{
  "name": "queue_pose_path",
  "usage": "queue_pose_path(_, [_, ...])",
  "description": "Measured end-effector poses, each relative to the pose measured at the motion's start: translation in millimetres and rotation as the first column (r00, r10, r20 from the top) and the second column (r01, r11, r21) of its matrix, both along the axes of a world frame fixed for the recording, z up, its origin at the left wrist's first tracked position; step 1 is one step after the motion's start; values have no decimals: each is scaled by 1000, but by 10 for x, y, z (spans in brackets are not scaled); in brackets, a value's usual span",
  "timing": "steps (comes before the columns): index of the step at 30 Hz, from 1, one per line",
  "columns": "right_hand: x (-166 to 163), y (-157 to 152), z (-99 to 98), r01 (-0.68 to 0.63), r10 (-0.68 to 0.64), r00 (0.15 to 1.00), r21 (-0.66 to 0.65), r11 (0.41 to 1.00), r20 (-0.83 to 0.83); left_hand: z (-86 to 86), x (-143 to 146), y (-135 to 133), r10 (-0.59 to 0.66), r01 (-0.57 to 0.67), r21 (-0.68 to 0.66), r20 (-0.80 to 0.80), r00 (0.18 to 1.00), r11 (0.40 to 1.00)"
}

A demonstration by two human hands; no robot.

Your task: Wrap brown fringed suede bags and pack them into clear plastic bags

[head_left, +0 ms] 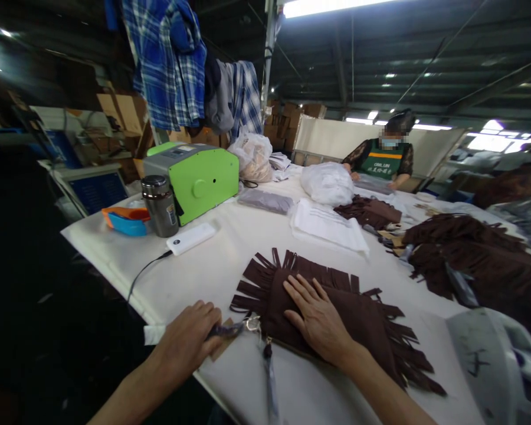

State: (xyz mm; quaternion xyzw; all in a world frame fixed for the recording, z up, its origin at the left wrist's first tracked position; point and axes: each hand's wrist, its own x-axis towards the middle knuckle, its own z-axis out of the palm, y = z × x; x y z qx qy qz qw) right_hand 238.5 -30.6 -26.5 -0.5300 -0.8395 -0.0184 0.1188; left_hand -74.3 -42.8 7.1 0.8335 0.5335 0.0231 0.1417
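A dark brown fringed bag (358,313) lies flat on the white table in front of me, its strips fanned out along the edges. My right hand (312,316) rests on top of it with the fingers stretched out. To the left, my left hand (192,333) is closed around a dark strap (228,329), which joins the bag's corner by a metal clasp (252,323). A piece of tan card or paper sits by the strap. From the bag's near edge hangs a zipper pull with a plastic-wrapped tassel (269,366).
A green machine (207,180), a thermos (160,206), a white power bank (192,238) and an orange-and-blue tape dispenser (126,221) stand at left. Plastic bags (330,227) lie beyond. More brown fringed pieces (473,254) are piled right. A co-worker (383,156) stands across the table.
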Motion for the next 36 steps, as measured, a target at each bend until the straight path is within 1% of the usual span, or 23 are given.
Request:
queue_pose_path(2, [8, 8, 25, -8, 8, 1000, -2, 1000, -5, 8, 35, -118, 41, -41, -18, -12, 999, 999])
queue_pose_path(4, [3, 22, 61, -12, 12, 1000, -12, 1000, -11, -22, 69, -269, 67, -61, -113, 53, 996, 992])
queue_pose_path(6, [-21, 10, 116, -7, 7, 1000, -19, 1000, -26, -110, 111, -419, 93, -53, -241, 160, 983, 969])
queue_pose_path(8, [-76, -67, 192, 1, -2, 997, -5, 1000, -71, -236, 162, -530, 144, -43, -341, 277, 950, 939])
queue_pose_path(11, [-209, -340, 313, 7, -3, 975, 15, 1000, -222, -371, 256, -601, 206, -45, -399, 371, 905, 916])
queue_pose_path(13, [-295, -580, 372, -24, 11, 945, -34, 999, -328, -359, 343, -613, 191, -40, -377, 373, 908, 926])
queue_pose_path(15, [-334, -798, 415, -64, 22, 922, -96, 993, -386, -276, 469, -622, 149, 0, -362, 383, 912, 932])
queue_pose_path(16, [-329, -886, 434, -74, 20, 916, -121, 990, -401, -226, 550, -629, 135, 33, -378, 408, 903, 925])
queue_pose_path(18, [-276, -1009, 466, -77, 1, 906, -163, 984, -423, -152, 741, -647, 165, 92, -461, 488, 857, 883])
queue_pose_path(19, [-235, -1047, 473, -80, -6, 902, -181, 980, -431, -140, 846, -657, 209, 123, -523, 531, 821, 844])
queue_pose_path(21, [-147, -1086, 449, -100, 3, 904, -203, 974, -428, -170, 1045, -674, 300, 205, -622, 607, 736, 756])
queue_pose_path(22, [-107, -1092, 414, -109, 18, 912, -201, 974, -409, -206, 1127, -680, 329, 245, -643, 637, 697, 726])
queue_pose_path(23, [-72, -1091, 363, -112, 32, 925, -191, 975, -379, -246, 1189, -684, 339, 279, -645, 662, 668, 711])
queue_pose_path(25, [-17, -1074, 233, -95, 43, 955, -166, 982, -293, -313, 1235, -678, 317, 312, -623, 690, 650, 717])
queue_pose_path(26, [5, -1061, 168, -84, 43, 968, -156, 984, -249, -327, 1211, -666, 286, 302, -604, 685, 670, 737])
queue_pose_path(27, [27, -1048, 114, -81, 47, 975, -150, 985, -216, -325, 1155, -644, 239, 272, -569, 665, 708, 776])
queue_pose_path(28, [47, -1036, 74, -82, 51, 978, -149, 985, -201, -308, 1070, -613, 186, 213, -507, 624, 759, 835])
queue_pose_path(29, [65, -1026, 51, -82, 50, 977, -149, 985, -206, -277, 962, -571, 142, 130, -413, 566, 812, 901])
queue_pose_path(30, [81, -1017, 43, -80, 46, 974, -145, 986, -222, -238, 841, -521, 111, 42, -286, 495, 862, 957])
queue_pose_path(31, [94, -1010, 46, -72, 38, 968, -132, 989, -246, -197, 717, -464, 112, -48, -160, 422, 900, 986])
queue_pose_path(32, [101, -1002, 53, -63, 30, 963, -114, 992, -269, -158, 600, -404, 126, -108, -69, 359, 925, 992])
queue_pose_path(33, [103, -993, 60, -53, 24, 957, -93, 994, -288, -126, 500, -343, 143, -145, -14, 301, 943, 989])
queue_pose_path(36, [77, -952, 62, -38, 16, 946, -63, 997, -324, -89, 335, -194, 147, -152, 14, 178, 973, 988])
